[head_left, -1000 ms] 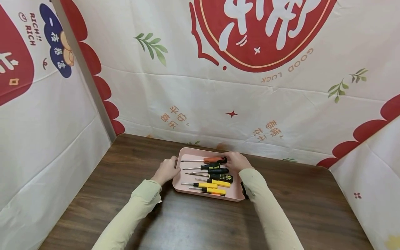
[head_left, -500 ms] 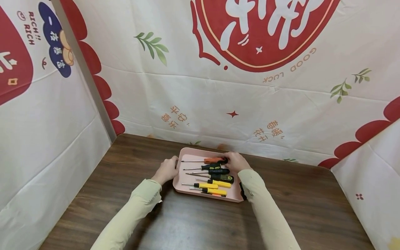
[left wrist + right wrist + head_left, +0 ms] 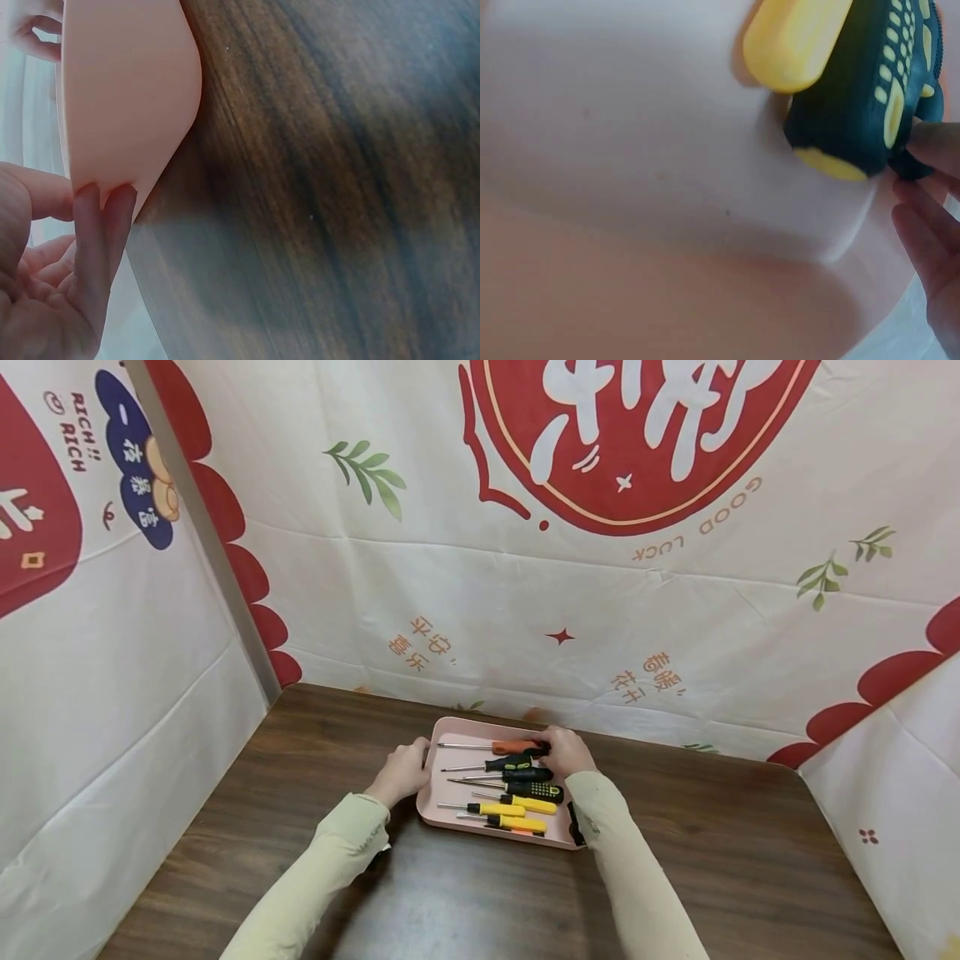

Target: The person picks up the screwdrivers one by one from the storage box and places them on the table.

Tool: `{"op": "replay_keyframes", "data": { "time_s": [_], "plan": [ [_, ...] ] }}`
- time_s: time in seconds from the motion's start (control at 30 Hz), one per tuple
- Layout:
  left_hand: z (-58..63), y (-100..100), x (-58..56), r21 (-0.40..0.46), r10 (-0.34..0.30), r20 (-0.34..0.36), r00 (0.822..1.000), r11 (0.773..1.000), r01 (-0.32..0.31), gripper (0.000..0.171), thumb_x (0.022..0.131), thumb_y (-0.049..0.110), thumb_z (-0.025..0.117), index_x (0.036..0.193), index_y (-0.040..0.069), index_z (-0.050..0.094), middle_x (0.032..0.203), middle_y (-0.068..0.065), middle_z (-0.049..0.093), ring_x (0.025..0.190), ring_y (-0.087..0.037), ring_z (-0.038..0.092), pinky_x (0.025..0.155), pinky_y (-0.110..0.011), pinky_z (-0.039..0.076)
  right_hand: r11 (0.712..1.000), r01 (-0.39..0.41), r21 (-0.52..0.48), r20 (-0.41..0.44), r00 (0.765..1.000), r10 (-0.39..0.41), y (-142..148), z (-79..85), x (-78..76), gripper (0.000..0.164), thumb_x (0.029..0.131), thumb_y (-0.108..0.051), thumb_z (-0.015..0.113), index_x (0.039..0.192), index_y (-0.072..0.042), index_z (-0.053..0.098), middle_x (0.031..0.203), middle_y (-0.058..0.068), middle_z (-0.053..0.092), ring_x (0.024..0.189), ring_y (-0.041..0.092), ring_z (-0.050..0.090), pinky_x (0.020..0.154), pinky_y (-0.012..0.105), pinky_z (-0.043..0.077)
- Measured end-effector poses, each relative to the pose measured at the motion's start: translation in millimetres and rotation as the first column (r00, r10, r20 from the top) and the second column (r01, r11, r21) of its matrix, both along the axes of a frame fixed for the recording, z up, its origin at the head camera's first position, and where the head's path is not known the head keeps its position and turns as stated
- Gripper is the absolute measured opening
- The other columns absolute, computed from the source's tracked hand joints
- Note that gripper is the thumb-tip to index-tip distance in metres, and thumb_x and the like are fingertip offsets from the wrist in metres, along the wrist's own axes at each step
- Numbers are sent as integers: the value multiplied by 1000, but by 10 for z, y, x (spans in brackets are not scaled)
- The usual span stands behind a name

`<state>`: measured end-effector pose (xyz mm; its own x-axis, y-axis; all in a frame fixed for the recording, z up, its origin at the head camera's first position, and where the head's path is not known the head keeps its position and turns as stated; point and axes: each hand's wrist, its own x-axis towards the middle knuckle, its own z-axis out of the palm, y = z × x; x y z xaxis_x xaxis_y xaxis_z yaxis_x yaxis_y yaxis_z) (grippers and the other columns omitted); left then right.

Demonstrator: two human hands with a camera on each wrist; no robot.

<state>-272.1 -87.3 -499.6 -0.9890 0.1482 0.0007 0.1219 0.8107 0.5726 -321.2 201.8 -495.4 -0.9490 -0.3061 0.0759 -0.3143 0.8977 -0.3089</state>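
A white cloth (image 3: 487, 585) with red pictures hung behind the pink tray (image 3: 437, 787), and the brown desk (image 3: 450, 893) was under it. The right sleeve (image 3: 600, 797) was in the way at the tray's right end, hiding part of a black thing (image 3: 576, 825). The tray was low, with round corners. The left hand (image 3: 405, 770) pinched its left side. The right hand (image 3: 567, 752) was at its back right corner, by the black end of the orange screwdriver (image 3: 512, 747); I could not tell if it held on. The screwdrivers lay in the tray, tips toward its left side: one orange at the back, three black screwdrivers (image 3: 537, 791), then three yellow screwdrivers (image 3: 534, 805), and one orange bit peeking out near the front.
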Motion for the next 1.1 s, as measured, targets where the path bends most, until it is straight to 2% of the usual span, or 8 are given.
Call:
{"op": "replay_keyframes", "data": {
  "time_s": [0.2, 0.5, 0.7, 0.87, 1.1],
  "plan": [
    [-19, 16, -8, 1, 1, 15, 1000, 1000, -1, 37, 80, 5, 59, 117, 2, 52, 85, -12, 63, 68, -21, 58, 56, -32, 46, 996, 68, 52, -12, 998, -68, -42, -11, 26, 36, 72, -7, 73, 107, -14, 68, 86, 4, 57, 74, 24, 57, 66, 41, 48],
    [23, 17, 7, 7, -8, -1, 1000, 1000, 8, 36, 79, 4, 59, 115, 1, 53, 88, -13, 64, 72, -23, 60, 59, -34, 48, 990, 100, 95, -78, 993, -93, -83, 16, 58, 29, 72, -7, 72, 100, -15, 70, 82, 2, 56, 66, 22, 56, 60, 40, 48],
    [31, 10, 7, 3, -15, 2, 1000, 1000, 15, 37, 78, 3, 59, 114, 0, 52, 85, -12, 62, 68, -22, 57, 56, -33, 46, 988, 108, 113, -109, 989, -95, -97, -21, 47, 22, 73, -7, 71, 94, -15, 70, 78, 1, 53, 61, 19, 53, 56, 37, 46],
    [19, 5, 5, 6, -16, -2, 1000, 1000, 16, 36, 78, 2, 58, 114, 0, 52, 82, -12, 62, 64, -21, 56, 54, -32, 45, 987, 99, 127, -100, 991, -87, -96, -36, 27, 19, 73, -9, 72, 91, -13, 69, 79, 1, 52, 60, 18, 52, 56, 36, 46],
    [34, -3, 6, 10, -14, 8, 1000, 1000, 14, 36, 79, 2, 58, 114, 0, 52, 81, -11, 61, 64, -21, 56, 54, -32, 45, 992, 71, 105, -38, 997, -67, -80, -12, 19, 21, 74, -9, 72, 94, -11, 67, 83, 4, 51, 65, 18, 53, 60, 37, 47]
  ]
}}
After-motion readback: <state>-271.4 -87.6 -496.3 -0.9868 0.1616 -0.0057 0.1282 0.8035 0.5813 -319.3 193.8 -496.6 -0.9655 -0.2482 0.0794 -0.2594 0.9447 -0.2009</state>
